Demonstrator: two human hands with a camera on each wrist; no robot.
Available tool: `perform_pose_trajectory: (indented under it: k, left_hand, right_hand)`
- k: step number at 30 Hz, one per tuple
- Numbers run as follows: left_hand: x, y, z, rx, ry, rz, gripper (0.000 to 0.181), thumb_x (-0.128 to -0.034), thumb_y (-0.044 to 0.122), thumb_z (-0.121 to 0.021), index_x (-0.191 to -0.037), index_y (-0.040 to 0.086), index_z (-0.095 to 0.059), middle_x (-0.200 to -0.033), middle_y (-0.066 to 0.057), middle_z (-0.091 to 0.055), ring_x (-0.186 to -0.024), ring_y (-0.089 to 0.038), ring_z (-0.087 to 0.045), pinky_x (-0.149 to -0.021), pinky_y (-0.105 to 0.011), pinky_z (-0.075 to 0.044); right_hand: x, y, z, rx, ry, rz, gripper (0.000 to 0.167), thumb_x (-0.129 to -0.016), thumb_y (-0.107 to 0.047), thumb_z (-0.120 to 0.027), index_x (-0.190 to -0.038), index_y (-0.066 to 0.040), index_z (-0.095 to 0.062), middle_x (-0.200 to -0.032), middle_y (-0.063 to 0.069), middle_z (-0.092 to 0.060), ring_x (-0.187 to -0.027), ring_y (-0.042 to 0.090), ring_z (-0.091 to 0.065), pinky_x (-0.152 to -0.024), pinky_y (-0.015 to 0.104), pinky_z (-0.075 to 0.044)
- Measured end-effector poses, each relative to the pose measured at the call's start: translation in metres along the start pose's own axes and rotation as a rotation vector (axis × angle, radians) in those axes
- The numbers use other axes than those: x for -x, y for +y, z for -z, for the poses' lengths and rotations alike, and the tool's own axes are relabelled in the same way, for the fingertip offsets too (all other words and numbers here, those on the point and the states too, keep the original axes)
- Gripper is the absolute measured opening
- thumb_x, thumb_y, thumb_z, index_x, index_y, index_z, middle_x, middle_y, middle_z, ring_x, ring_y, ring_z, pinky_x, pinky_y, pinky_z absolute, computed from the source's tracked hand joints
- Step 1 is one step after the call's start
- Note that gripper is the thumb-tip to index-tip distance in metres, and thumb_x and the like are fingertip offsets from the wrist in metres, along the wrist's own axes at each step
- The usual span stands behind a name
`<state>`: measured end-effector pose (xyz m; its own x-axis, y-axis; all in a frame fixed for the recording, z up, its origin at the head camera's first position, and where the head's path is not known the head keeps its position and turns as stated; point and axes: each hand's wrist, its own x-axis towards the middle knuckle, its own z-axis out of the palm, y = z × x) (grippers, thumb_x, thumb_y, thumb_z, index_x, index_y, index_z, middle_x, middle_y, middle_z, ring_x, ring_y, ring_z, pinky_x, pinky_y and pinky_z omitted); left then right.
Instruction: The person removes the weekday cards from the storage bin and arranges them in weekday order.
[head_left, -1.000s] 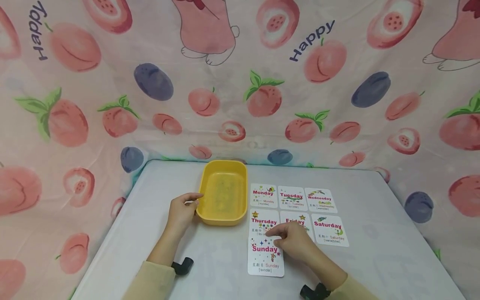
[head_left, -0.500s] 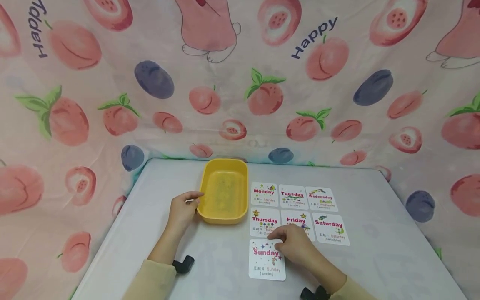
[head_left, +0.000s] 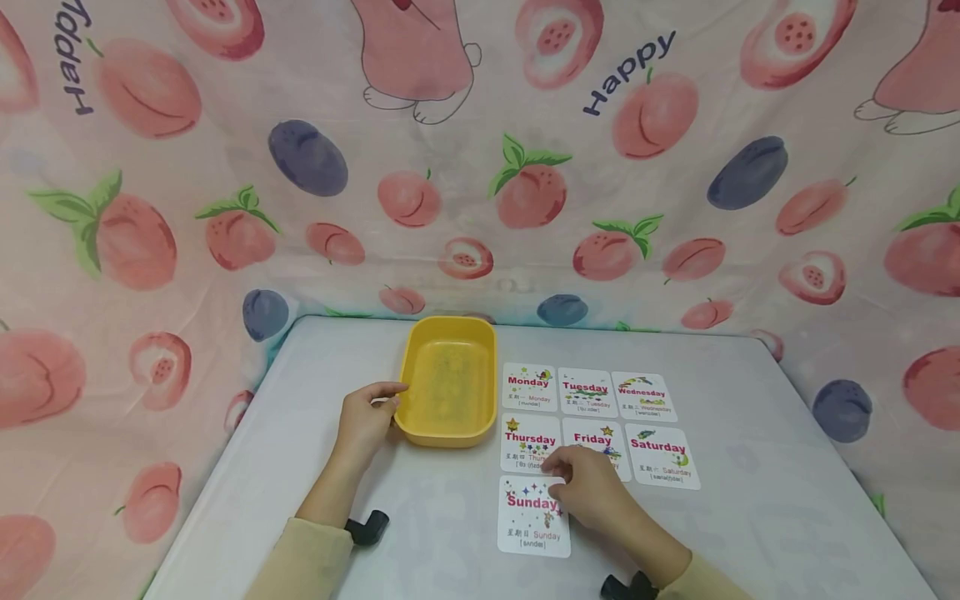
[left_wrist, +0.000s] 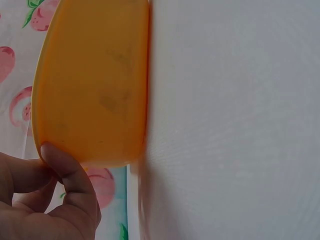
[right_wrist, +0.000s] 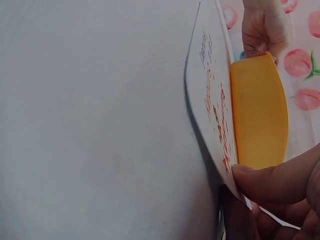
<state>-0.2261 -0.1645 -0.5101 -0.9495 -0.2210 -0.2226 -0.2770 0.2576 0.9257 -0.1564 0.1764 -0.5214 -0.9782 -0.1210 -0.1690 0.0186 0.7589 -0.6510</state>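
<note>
My left hand (head_left: 360, 425) pinches the left rim of a yellow plastic tray (head_left: 450, 442); the left wrist view has the thumb (left_wrist: 70, 172) on the tray's outer wall. With thumb and fingers, my right hand (head_left: 596, 492) holds the upper right corner of a white "Sunday" flashcard (head_left: 532, 537). In the right wrist view this card (right_wrist: 207, 85) is tilted, its near edge raised off the table, thumb on the printed face. Just above it lies the "Thursday" card (head_left: 521, 454). My right hand partly covers the "Friday" card (head_left: 581, 429).
"Monday" (head_left: 528, 400), "Tuesday" (head_left: 587, 402) and "Wednesday" (head_left: 645, 400) cards form the back row, right of the tray. The "Saturday" card (head_left: 663, 467) ends the second row. A fruit-print curtain (head_left: 480, 167) hangs behind the white table (head_left: 772, 517).
The Sunday card, held by my right hand, has shifted toward me, off the lower part of the Thursday card it overlapped. My left hand and the tray have stayed put.
</note>
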Motion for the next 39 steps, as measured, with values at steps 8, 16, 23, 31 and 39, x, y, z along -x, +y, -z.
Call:
perform_pose_trajectory:
  k: [8, 16, 23, 31, 39]
  left_hand:
    - [-0.0014, 0.0007, -0.0011, 0.001, 0.002, 0.004, 0.028, -0.1057, 0.003, -0.061, -0.129, 0.006, -0.076, -0.138, -0.016, -0.067, -0.094, -0.021, -0.064, -0.076, -0.03, -0.058]
    - [-0.0009, 0.0009, -0.0013, 0.004, 0.001, 0.009, 0.028, -0.1057, 0.003, -0.061, -0.129, 0.007, -0.076, -0.138, -0.016, -0.068, -0.095, -0.023, -0.064, -0.076, -0.031, -0.058]
    - [-0.0015, -0.0003, -0.0017, 0.007, -0.004, 0.007, 0.028, -0.1057, 0.004, -0.061, -0.129, 0.007, -0.077, -0.137, -0.015, -0.068, -0.094, -0.022, -0.064, -0.076, -0.03, -0.057]
    - [-0.0019, -0.0012, -0.0013, 0.001, -0.006, -0.003, 0.028, -0.1054, 0.003, -0.061, -0.128, 0.008, -0.077, -0.135, -0.016, -0.068, -0.093, -0.021, -0.063, -0.076, -0.031, -0.057]
    - [0.0008, 0.002, 0.0006, -0.044, -0.01, -0.013, 0.029, -0.105, 0.004, -0.059, -0.128, 0.007, -0.076, -0.136, -0.016, -0.064, -0.099, -0.023, -0.063, -0.073, -0.025, -0.056]
  right_hand:
    - [0.0008, -0.0022, -0.0011, 0.062, 0.03, 0.023, 0.025, -0.081, 0.0, -0.085, -0.099, -0.016, -0.077, -0.083, -0.005, -0.06, -0.079, 0.013, -0.053, -0.069, 0.025, -0.043]
    - [0.002, -0.0024, -0.0014, 0.082, 0.03, 0.053, 0.026, -0.081, -0.001, -0.085, -0.1, -0.016, -0.077, -0.081, -0.006, -0.058, -0.076, 0.012, -0.052, -0.066, 0.024, -0.043]
    - [0.0036, -0.0031, -0.001, 0.106, 0.039, 0.062, 0.026, -0.079, -0.002, -0.087, -0.1, -0.016, -0.077, -0.08, -0.007, -0.058, -0.074, 0.011, -0.052, -0.065, 0.024, -0.042]
    - [0.0028, -0.0022, -0.0007, 0.127, 0.055, 0.071, 0.029, -0.076, -0.004, -0.09, -0.099, -0.016, -0.078, -0.08, -0.006, -0.058, -0.074, 0.011, -0.051, -0.066, 0.025, -0.041]
    - [-0.0013, 0.0007, 0.0039, 0.128, 0.085, 0.06, 0.032, -0.076, -0.006, -0.091, -0.103, -0.016, -0.078, -0.082, -0.007, -0.06, -0.075, 0.011, -0.051, -0.07, 0.026, -0.042]
